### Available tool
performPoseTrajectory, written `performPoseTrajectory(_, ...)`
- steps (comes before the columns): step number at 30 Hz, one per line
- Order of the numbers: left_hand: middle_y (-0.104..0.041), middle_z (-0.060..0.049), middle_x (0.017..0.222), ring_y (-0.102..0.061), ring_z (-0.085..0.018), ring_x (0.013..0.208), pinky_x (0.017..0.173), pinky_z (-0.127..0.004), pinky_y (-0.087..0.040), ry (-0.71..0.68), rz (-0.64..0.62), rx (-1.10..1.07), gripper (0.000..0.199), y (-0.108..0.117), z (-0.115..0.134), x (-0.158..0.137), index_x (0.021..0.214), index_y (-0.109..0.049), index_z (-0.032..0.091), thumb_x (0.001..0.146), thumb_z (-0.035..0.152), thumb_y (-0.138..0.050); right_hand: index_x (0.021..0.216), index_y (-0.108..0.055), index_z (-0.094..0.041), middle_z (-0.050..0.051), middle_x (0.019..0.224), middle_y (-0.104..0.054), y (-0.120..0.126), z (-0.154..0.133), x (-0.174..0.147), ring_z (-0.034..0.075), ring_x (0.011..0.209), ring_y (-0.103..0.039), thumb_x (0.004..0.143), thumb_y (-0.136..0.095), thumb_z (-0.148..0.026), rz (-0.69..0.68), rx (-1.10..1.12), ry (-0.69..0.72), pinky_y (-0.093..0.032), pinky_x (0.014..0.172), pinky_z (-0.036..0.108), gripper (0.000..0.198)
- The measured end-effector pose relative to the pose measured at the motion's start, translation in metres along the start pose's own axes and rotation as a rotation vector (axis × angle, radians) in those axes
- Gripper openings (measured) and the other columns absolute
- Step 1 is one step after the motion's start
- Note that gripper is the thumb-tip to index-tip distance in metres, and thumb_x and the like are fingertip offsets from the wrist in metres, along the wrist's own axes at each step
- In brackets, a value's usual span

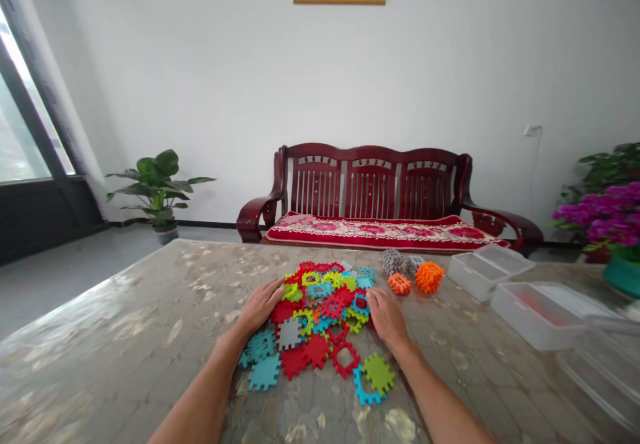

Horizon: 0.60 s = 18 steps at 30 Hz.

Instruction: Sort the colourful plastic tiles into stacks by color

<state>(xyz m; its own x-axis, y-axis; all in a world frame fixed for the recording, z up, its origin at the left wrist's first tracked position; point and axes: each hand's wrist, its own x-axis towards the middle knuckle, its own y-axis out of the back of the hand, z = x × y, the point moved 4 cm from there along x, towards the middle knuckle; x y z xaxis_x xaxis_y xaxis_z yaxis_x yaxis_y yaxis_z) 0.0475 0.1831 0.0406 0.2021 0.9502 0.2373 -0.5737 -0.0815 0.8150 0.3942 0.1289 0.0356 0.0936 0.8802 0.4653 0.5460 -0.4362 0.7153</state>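
Observation:
A loose pile of flat, notched plastic puzzle tiles in red, green, blue, teal and grey lies on the table (190, 337). At the pile's left edge rests my left hand (261, 307), open, its fingers stretched against the tiles. Along the opposite edge, my right hand (386, 316) is also open, fingers extended beside the pieces. Between the forearms are a red tile (316, 351), a grey tile (289, 334) and a teal tile (264, 372). Closest to me, a green tile (379, 373) overlaps a blue frame-like tile (363, 393). Neither hand appears to grip anything.
Beyond my right hand stand grey stacked pieces (393, 262), an orange stack (429, 277) and a smaller orange cluster (399, 284). Translucent plastic boxes (530, 321) occupy the table's right side, near purple flowers (605, 214). A wooden bench (373, 191) is behind the table.

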Motion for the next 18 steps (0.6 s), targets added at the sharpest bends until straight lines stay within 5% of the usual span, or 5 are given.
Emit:
performPoseTrajectory(7,-0.063,-0.009,0.138,-0.056,-0.026,0.128,0.112,-0.04,-0.039,-0.02,0.013,-0.109,0.062,0.008,0.001,0.0,0.134,-0.06,0.018,0.091,0.054,-0.035,0.107,-0.072,-0.017,0.01,0.113,-0.071,0.0,0.005,0.0,0.022,0.111,-0.061,0.098,-0.031,-0.037,0.019,0.082,-0.018,-0.041,0.105,0.036,0.046)
performPoseTrajectory(18,-0.062,-0.006,0.139,-0.056,-0.025,0.128,0.112,-0.041,-0.039,-0.064,-0.01,0.054,0.054,0.007,0.009,0.0,0.132,-0.062,0.023,0.092,0.049,-0.036,0.098,-0.073,-0.019,0.01,0.107,-0.073,0.003,0.005,0.003,0.022,0.107,-0.062,0.098,-0.029,-0.043,0.047,0.188,-0.046,-0.043,0.104,0.037,0.05)
